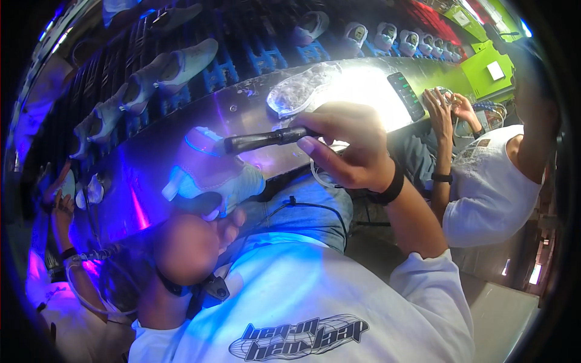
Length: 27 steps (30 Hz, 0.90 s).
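My left hand [229, 225] is closed around the lower end of a pale shoe [221, 172], its fingers partly hidden by blur. The shoe is tilted over the bench edge near my lap, and bluish light falls across it. Pinched between the thumb and fingers of my right hand [351, 145] is a dark stick-shaped tool [266, 140]. The tool points left, its blunt end just above the shoe's upper side; whether they touch I cannot tell. Beyond my right hand, a pale sole-shaped piece [302, 91] with a crinkled, shiny surface lies on the bench.
A metal bench [242, 109] runs in front of me. Behind it, a dark roller conveyor [239, 42] carries several shoes [187, 63]. A phone [405, 97] lies by a co-worker's hands [439, 109] at right, near a green machine [487, 72]. Another person's hand [62, 202] is at left.
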Tool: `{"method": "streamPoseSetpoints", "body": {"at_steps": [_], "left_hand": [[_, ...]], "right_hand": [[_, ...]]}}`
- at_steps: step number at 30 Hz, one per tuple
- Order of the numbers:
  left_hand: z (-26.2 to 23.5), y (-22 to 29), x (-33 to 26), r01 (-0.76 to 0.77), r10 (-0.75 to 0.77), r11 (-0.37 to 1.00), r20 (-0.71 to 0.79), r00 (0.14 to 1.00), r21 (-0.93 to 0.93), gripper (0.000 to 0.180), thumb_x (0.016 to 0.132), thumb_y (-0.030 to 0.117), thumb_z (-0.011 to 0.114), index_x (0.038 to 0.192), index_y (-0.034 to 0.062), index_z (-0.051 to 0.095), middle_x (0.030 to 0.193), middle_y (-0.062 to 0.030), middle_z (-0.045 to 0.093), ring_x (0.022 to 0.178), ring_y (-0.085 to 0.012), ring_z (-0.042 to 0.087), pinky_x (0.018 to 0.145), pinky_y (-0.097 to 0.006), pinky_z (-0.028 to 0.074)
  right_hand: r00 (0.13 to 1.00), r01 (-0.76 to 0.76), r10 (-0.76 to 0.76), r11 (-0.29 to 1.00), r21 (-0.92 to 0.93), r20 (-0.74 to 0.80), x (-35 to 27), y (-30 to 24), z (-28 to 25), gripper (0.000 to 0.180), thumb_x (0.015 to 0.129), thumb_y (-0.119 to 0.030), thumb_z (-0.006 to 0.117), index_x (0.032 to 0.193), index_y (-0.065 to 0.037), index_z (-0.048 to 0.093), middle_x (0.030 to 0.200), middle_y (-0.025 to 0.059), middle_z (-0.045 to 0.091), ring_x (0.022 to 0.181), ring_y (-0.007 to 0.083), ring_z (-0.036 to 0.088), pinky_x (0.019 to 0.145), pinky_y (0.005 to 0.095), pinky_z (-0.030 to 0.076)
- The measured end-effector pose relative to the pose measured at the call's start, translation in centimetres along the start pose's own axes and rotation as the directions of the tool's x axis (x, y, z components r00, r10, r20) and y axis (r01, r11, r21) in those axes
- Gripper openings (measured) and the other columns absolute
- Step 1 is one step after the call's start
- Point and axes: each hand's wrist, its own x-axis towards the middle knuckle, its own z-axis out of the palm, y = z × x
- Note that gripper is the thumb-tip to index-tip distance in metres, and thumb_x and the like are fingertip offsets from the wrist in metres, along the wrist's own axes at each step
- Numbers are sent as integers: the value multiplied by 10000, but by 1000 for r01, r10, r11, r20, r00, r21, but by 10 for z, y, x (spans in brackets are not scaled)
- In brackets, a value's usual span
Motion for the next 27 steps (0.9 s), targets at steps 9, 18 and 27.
{"method": "streamPoseSetpoints", "body": {"at_steps": [9, 18, 27], "left_hand": [[-8, -3, 3, 144, -124, 986, 215, 969, -80, 260, 1028, 259, 535, 1048, 9, 606, 992, -324, 673, 744, -371, 725, 479, -307, 538], [-3, -4, 4, 245, -205, 960, 256, 945, -134, 343, 1030, 287, 505, 1084, -34, 612, 985, -320, 659, 688, -340, 681, 473, -303, 500], [-10, -9, 2, 171, -144, 977, 201, 969, -125, 286, 1031, 297, 518, 962, 23, 565, 970, -296, 634, 666, -307, 621, 516, -302, 483]], "right_hand": [[994, -54, 66, 990, 128, -92, -21, 9, 15, 295, 803, -122, 779, 1047, 44, 770, 724, 140, 636, 598, 261, 610, 543, 366, 454], [988, -73, 90, 988, 137, -129, -34, 8, 22, 284, 815, -117, 768, 1045, 49, 767, 706, 125, 616, 584, 247, 589, 538, 358, 436], [974, -208, 217, 971, 114, -67, -52, 5, 26, 243, 843, -118, 763, 1032, 34, 769, 726, 134, 644, 610, 264, 615, 557, 372, 460]]}}
